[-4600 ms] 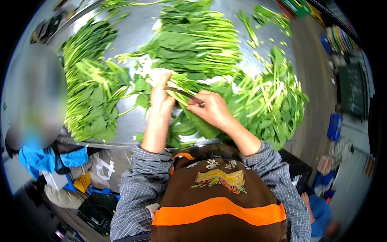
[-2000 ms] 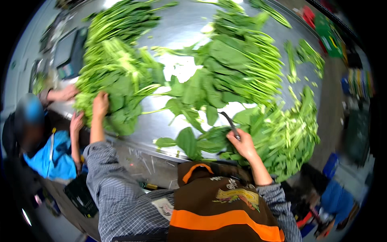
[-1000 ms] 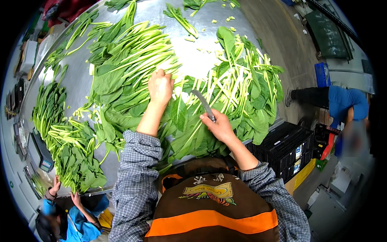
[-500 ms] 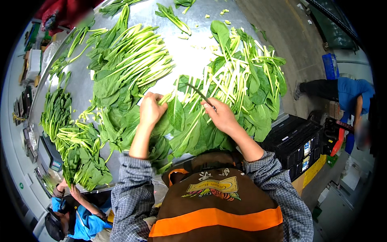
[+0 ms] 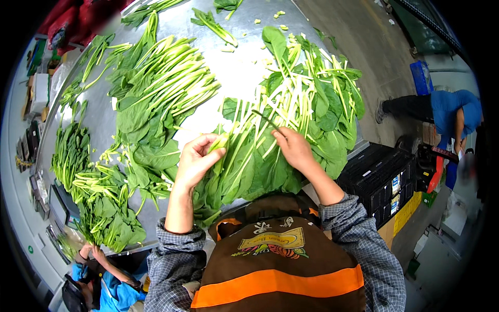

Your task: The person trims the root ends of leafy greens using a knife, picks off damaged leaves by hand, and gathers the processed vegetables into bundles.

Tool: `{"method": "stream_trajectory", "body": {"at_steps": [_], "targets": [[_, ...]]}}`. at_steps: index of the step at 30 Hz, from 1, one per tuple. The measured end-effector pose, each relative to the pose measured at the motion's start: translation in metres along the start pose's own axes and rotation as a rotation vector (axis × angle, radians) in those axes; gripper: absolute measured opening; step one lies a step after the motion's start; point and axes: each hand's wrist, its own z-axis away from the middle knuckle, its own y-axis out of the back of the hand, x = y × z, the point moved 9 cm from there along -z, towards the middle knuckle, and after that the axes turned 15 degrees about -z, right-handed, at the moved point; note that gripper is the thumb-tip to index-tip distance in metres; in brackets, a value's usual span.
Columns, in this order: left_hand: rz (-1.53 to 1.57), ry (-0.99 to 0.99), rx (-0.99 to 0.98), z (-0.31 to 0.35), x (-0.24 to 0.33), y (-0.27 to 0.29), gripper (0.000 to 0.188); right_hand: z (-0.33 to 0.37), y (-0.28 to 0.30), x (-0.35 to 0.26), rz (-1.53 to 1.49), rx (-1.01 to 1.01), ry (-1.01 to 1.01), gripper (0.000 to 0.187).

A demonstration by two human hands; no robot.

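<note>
My left hand point(image 5: 196, 160) is closed on the stem end of a leafy green point(image 5: 220, 145), whose leaves hang toward me. Just to its right, my right hand point(image 5: 296, 148) grips a small knife point(image 5: 266, 119), its narrow dark blade pointing away to the left. The handle is hidden in my fist. Beneath and beyond the knife spreads a loose heap of leafy greens point(image 5: 325, 101), with stems crossing one another. On the left, a neater pile of greens point(image 5: 171, 78) has its pale stems facing right. All of this lies on a shiny metal table point(image 5: 244, 18).
More greens point(image 5: 70, 151) lie along the table's left side, and cut stem bits point(image 5: 280, 14) are scattered at the back. A co-worker point(image 5: 112, 291) handles greens at the lower left. Black crates point(image 5: 377, 174) stand right of the table; another person point(image 5: 449, 117) bends beyond them.
My left hand has turned and shifted slightly right, bringing the held stem end up. My right hand and the knife have moved a little right. The view has shifted slightly.
</note>
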Motion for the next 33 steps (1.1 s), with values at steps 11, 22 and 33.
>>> {"method": "stream_trajectory", "body": {"at_steps": [11, 22, 33], "targets": [[-1.205, -0.302, 0.697, -0.063, 0.064, 0.052, 0.027, -0.009, -0.013, -0.011, -0.119, -0.104, -0.022, 0.021], [-1.398, -0.346, 0.436, -0.094, 0.038, 0.048, 0.033, -0.001, -0.008, 0.001, -0.24, -0.082, -0.058, 0.024], [-0.453, -0.204, 0.219, 0.003, 0.102, 0.013, 0.023, 0.008, 0.028, -0.137, -0.282, 0.073, 0.412, 0.015]]}}
